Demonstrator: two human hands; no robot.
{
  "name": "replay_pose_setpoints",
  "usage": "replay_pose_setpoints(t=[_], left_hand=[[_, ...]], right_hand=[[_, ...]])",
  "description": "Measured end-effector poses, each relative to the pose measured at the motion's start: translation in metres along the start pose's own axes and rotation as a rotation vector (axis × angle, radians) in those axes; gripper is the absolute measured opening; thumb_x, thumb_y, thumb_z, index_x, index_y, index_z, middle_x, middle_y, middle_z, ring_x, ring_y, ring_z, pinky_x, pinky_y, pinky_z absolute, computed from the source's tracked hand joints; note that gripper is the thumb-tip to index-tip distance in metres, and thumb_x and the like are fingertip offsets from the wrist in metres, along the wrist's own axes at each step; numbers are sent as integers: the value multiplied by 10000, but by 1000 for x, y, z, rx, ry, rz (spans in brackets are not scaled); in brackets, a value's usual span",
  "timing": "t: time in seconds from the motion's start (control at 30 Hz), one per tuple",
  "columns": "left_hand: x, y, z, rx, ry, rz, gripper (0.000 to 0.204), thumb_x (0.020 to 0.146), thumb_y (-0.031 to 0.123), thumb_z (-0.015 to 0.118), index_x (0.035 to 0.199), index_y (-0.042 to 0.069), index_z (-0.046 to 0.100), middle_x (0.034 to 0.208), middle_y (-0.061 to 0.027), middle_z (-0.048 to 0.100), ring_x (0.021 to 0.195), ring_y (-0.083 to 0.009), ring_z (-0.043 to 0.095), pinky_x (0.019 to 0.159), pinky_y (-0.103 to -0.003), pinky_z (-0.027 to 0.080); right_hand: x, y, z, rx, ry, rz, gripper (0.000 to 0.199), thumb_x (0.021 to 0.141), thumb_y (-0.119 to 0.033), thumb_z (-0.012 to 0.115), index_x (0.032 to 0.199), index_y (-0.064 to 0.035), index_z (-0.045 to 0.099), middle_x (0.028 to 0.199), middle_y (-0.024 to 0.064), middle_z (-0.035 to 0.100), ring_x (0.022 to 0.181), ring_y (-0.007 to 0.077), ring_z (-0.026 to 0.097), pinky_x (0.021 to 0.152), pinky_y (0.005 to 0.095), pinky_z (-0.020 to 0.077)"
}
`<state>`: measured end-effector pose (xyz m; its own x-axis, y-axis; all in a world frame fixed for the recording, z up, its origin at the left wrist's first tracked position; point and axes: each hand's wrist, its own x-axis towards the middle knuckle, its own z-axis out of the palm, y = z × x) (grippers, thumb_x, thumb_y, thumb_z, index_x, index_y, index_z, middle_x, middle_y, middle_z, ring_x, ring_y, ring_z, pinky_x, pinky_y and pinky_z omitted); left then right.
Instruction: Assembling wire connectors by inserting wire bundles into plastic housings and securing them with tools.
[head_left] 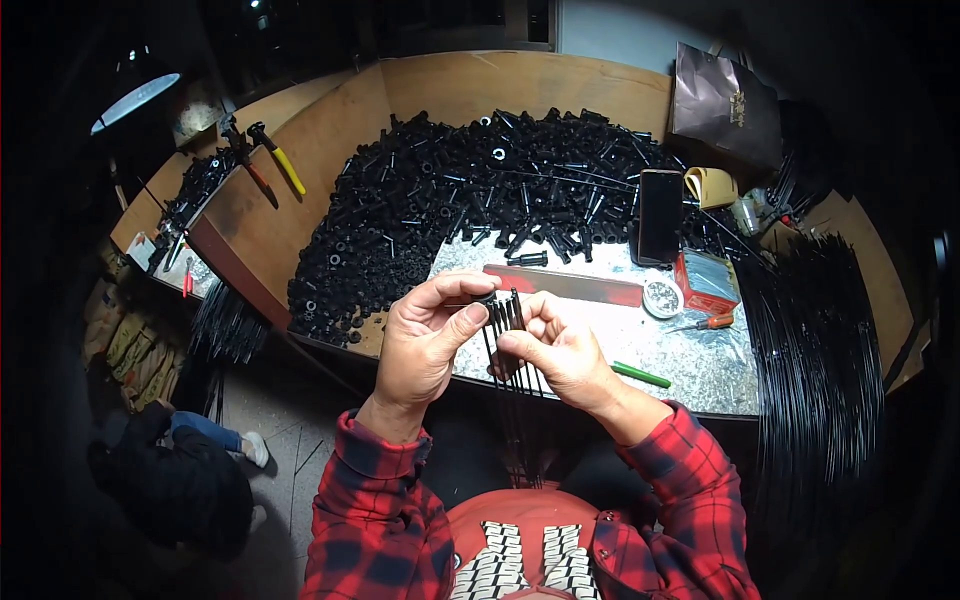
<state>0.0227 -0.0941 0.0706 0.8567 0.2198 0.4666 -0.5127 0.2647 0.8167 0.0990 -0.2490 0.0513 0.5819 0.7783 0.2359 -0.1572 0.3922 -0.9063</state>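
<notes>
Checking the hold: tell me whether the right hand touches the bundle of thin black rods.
Touching. The head view shows the right hand pinching the bundle of thin black rods between thumb and fingertips, no gap visible.

Lower ends of thin black rods (512, 370) lost in shadow, small black part (487, 298) hidden between fingertips

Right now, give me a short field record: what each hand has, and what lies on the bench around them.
left hand: left hand pinches a small black part at the top of the rods
right hand: right hand grips a bundle of thin black rods, which hangs down toward the lap
bench: wooden workbench with a foil-covered patch
behind hands: heap of black plastic parts, red bar, black phone
right side: small round dish, green marker, large sheaf of black rods
</notes>
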Motion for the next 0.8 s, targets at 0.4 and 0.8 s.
replay_pose_setpoints(t=[0.4,0.8], left_hand=[[3,-2,-5,-69,-157,49,161,856,13,620,1015,-8,622,1115,-160,608,1070,-218,566,964,-343,425],[9,1,1,-57,-234,0,266,857,139,660,1095,19,648,1402,-170,365,1296,-242,375,1043,-368,346]], right_hand=[[-1,-4,-4,-23,-192,24,182,960,-175,511,946,6,525,795,75,614,719,135,597,673,279,493],[4,-5,-14,86,-331,131,223,954,-256,538,903,-39,529,775,60,609,687,140,604,658,270,491]])
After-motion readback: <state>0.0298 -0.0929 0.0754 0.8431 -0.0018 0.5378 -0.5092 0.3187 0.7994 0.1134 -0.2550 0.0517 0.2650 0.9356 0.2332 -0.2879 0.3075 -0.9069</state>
